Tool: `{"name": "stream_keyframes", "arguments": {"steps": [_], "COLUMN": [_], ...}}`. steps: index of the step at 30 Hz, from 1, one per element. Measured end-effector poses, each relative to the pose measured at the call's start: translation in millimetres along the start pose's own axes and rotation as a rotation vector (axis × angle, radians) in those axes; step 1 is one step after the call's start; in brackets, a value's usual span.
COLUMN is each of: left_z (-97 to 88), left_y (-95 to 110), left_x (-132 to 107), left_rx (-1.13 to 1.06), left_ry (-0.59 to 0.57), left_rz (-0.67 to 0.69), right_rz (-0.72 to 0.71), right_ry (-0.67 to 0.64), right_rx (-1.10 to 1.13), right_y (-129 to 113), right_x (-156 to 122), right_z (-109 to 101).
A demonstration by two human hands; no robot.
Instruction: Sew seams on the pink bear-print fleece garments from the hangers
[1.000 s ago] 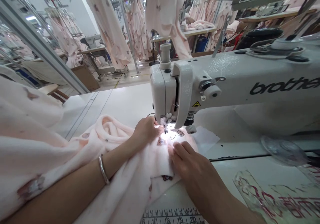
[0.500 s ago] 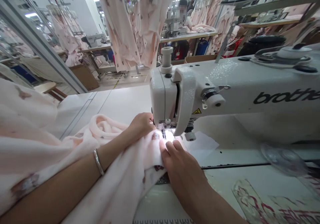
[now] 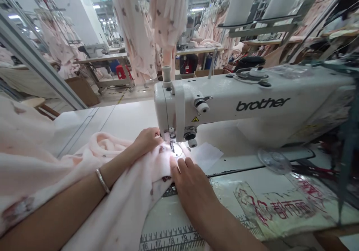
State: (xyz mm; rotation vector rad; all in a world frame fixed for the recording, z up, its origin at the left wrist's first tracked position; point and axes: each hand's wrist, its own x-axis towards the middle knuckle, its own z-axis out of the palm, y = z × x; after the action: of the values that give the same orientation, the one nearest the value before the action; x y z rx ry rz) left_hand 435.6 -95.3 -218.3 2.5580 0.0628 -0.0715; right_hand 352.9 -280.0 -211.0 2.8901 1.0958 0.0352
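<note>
Pale pink printed fleece fabric (image 3: 134,191) runs across the sewing table and under the lit presser foot (image 3: 172,146) of a white sewing machine (image 3: 218,101). My left hand (image 3: 147,138), a silver bangle on its wrist, is closed on the fabric just left of the needle area, its fingertips partly hidden by the machine head. In front of the presser foot, my right hand (image 3: 193,185) grips the fabric's edge with bent fingers close together. A folded loop of the fabric lies left of my left hand.
A white paper piece (image 3: 209,155) lies right of the needle. Farther right are a clear plastic dish (image 3: 275,161) and red-handled scissors (image 3: 316,168). A printed ruler (image 3: 171,238) runs along the front edge. Pink garments (image 3: 168,15) hang behind the machine; thread cones (image 3: 242,4) stand above.
The view has swung right and tilted, showing more of the machine, the scissors and the ruler. Both hands keep nearly the same place on the fabric beside the presser foot.
</note>
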Motion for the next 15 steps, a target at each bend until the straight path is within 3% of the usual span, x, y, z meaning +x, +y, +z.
{"name": "stream_keyframes", "arguments": {"steps": [4, 6, 8, 9, 11, 13, 15], "left_z": [-15.3, -41.0, -75.5, -92.3, -116.8, -123.3, -114.8], "left_y": [-3, -6, -4, 1, 17, 38, 55], "left_x": [-8, -19, -43, -60, -103, -148, -185], "left_rx": [0.136, 0.216, 0.269, 0.249, 0.108, -0.091, -0.217], "left_ry": [0.035, 0.112, 0.162, 0.141, 0.027, -0.081, -0.117], "left_rz": [-0.005, -0.051, -0.120, -0.148, -0.148, -0.068, 0.015], "right_rz": [0.110, 0.142, 0.092, 0.040, -0.238, -0.366, -0.417], "right_ry": [0.000, 0.043, 0.130, 0.201, 0.445, 0.551, 0.664], "right_rx": [-0.056, -0.100, -0.127, -0.110, 0.113, 0.443, 0.608], "right_y": [53, 82, 90, 84, 50, 5, -33], "right_x": [-8, -13, -20, -25, -38, -51, -60], "right_z": [-10, -17, -26, -30, -38, -43, -48]}}
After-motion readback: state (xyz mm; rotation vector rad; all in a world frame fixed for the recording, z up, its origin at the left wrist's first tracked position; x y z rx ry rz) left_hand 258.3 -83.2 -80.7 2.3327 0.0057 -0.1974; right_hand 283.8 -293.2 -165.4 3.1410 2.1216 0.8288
